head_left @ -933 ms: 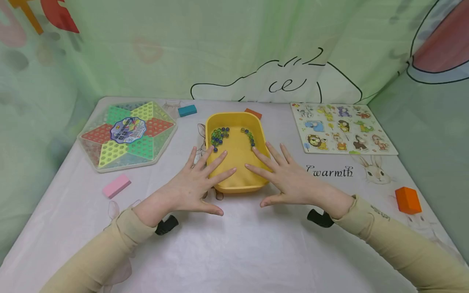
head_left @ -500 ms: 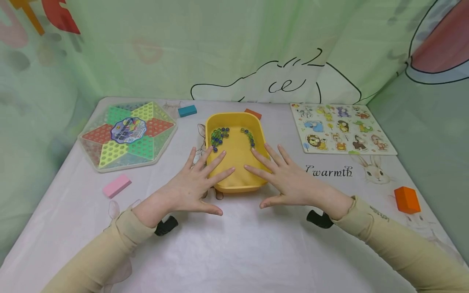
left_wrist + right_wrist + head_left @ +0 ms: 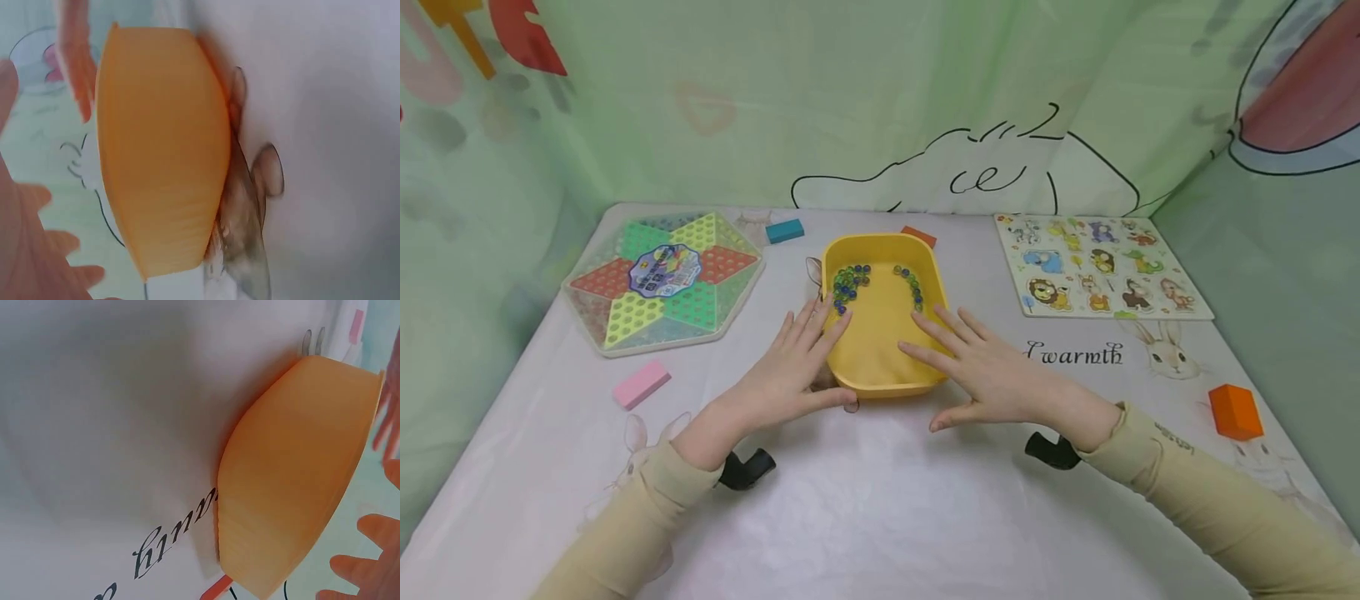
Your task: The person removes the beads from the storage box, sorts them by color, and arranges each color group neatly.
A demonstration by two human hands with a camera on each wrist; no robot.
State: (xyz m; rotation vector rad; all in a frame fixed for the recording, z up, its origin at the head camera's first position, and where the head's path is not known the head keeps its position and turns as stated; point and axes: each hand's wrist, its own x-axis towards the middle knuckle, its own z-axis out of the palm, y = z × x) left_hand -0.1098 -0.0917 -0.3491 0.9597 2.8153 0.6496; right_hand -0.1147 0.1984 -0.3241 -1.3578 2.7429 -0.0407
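A yellow plastic bin [image 3: 880, 390] stands mid-table, with glass marbles [image 3: 848, 283] clustered along its left side and a short curved row of marbles [image 3: 916, 290] at its right. My left hand [image 3: 782, 375] hovers palm down over the bin's near left edge, fingers extended and thumb out. Over the near right edge, my right hand [image 3: 992, 375] is spread the same way. Neither hand holds anything. Both wrist views show the bin's outer wall [image 3: 162, 150] close beside the fingers, which stand at rim height.
At left lies a hexagonal Chinese checkers board [image 3: 662, 279]; an animal puzzle board [image 3: 1101, 267] is at back right. Around the bin are a pink block [image 3: 642, 385], a blue block [image 3: 785, 231], a flat orange block [image 3: 919, 237] and a thicker orange block [image 3: 1235, 411].
My left hand has turned and its fingers have drawn closer together, its thumb moving up to the bin's near left corner. The right hand has barely shifted. The marbles look unmoved.
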